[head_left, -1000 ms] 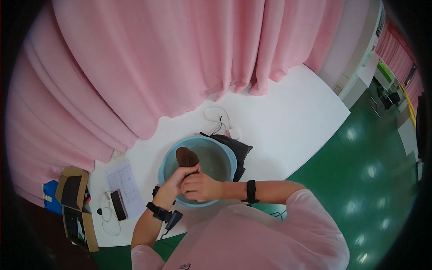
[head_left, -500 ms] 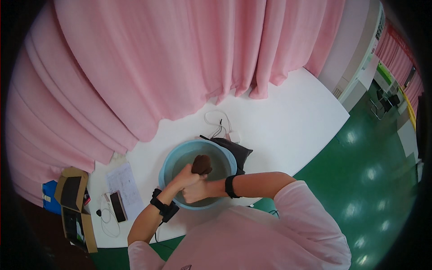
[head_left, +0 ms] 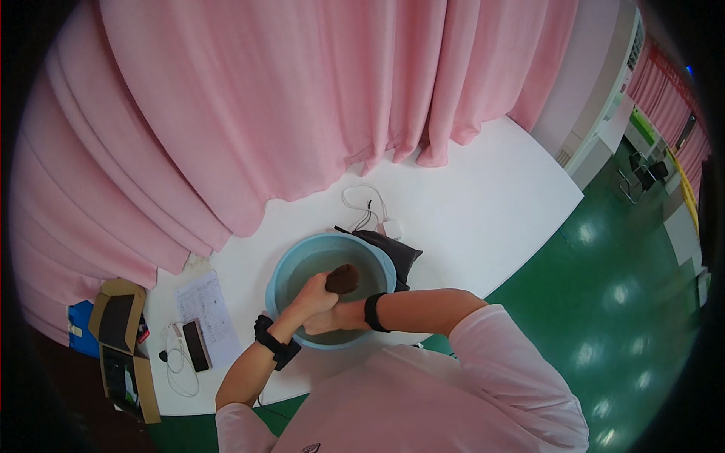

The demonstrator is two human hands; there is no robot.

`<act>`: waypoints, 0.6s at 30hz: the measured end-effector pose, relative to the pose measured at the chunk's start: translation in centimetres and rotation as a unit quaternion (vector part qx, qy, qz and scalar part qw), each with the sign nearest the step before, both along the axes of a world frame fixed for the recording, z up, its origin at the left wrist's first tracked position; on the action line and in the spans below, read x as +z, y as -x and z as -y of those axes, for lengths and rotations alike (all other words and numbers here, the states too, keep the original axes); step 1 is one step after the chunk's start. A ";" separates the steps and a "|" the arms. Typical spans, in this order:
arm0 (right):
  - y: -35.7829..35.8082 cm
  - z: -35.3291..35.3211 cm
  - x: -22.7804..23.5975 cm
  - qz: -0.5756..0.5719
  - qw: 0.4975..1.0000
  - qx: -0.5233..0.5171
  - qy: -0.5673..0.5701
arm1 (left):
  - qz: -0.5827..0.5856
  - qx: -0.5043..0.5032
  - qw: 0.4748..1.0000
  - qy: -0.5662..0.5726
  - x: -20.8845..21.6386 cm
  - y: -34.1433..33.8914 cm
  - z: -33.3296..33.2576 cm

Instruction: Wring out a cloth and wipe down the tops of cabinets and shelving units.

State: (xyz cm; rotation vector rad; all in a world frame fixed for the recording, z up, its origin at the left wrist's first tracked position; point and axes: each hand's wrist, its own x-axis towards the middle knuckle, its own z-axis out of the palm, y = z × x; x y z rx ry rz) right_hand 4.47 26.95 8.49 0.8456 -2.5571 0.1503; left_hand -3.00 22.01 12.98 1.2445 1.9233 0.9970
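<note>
At the far left a blue object point(head_left: 84, 330), its kind hard to make out, sits partly behind an open cardboard box point(head_left: 147, 389); the box has its flaps spread and holds dark contents with a small pale piece among them, too dim to identify. Just right of it, on the white tabletop point(head_left: 483, 208), a thin white cable point(head_left: 178, 386) lies in loose loops beside a dark phone point(head_left: 197, 346), which rests over part of a sheet of paper point(head_left: 217, 306) whose marks are too small to read. Next comes a round light-blue basin point(head_left: 325, 240) with cloudy greyish liquid inside, its near side partly covered by the person's arms. The left hand point(head_left: 315, 297) is over the basin, fingers clamped on a brown cloth point(head_left: 343, 278), whose bunched end sticks out above the fist, over the liquid; the rest of the cloth is hidden in the grip. The right hand point(head_left: 323, 320) is tucked against the left one, just below it, largely covered, so whether its fingers also grip the cloth cannot be told. Against the basin's right side lies a black pouch point(head_left: 399, 255), partly hidden by the rim, its contents out of sight; a white adapter point(head_left: 391, 229) with a looped lead is just behind it. A pink curtain point(head_left: 302, 98) covers the tabletop's back edge. Far right, a dark chair point(head_left: 646, 177) stands on the green floor point(head_left: 555, 294), blurred near the rim of the view.
</note>
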 end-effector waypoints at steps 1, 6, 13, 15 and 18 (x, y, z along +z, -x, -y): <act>0.1 0.1 -0.3 0.006 1.000 -0.005 0.016 | -0.011 0.002 1.000 0.027 0.3 -0.1 -0.1; 0.8 0.7 -2.0 0.029 0.995 -0.031 0.096 | -0.030 0.012 0.998 0.050 0.3 -0.2 0.0; 0.7 0.4 -2.6 -0.002 0.999 -0.030 0.014 | -0.040 0.009 0.996 0.074 0.0 -0.5 0.0; 0.7 0.3 -2.6 -0.013 0.999 -0.030 -0.013 | -0.045 0.007 0.996 0.077 0.2 -0.6 -0.1; 0.6 0.2 -2.4 -0.029 0.998 -0.030 -0.053 | -0.045 0.005 0.996 0.079 0.9 -0.9 0.1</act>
